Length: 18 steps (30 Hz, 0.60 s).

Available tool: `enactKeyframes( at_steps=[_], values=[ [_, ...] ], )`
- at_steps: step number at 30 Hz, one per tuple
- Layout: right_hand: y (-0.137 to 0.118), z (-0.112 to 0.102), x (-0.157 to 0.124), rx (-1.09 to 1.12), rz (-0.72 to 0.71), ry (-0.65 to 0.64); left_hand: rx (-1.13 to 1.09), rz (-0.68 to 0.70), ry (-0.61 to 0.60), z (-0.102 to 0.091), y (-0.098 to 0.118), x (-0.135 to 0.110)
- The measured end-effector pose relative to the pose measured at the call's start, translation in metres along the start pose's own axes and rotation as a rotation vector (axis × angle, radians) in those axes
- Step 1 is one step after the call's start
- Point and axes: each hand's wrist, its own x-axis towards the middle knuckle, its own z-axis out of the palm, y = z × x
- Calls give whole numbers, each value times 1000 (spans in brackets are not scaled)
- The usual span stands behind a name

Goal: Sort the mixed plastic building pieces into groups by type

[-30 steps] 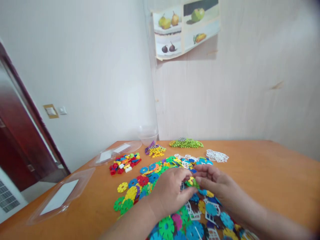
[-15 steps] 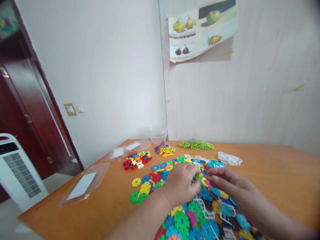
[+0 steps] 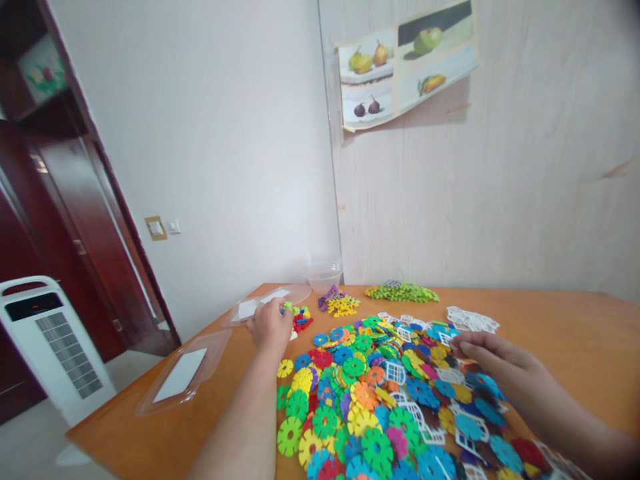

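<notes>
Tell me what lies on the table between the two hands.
In the head view, the spread of colourful flower-shaped discs and white window pieces lies between the left hand and right hand.

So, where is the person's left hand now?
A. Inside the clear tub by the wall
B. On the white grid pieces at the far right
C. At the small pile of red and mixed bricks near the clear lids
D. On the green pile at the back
C: the left hand is stretched out to the small brick pile, beside the clear lid.

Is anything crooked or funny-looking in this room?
Yes. The fruit poster on the wall hangs tilted, its left end drooping lower than its right. On the table, the sorted piles look tidy.
</notes>
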Motion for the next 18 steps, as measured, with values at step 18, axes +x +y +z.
enactKeyframes(
  at_steps=[18],
  values=[
    [5, 1, 3, -35, -26, 11, 93, 6, -69, 13, -5, -4]
  ],
)
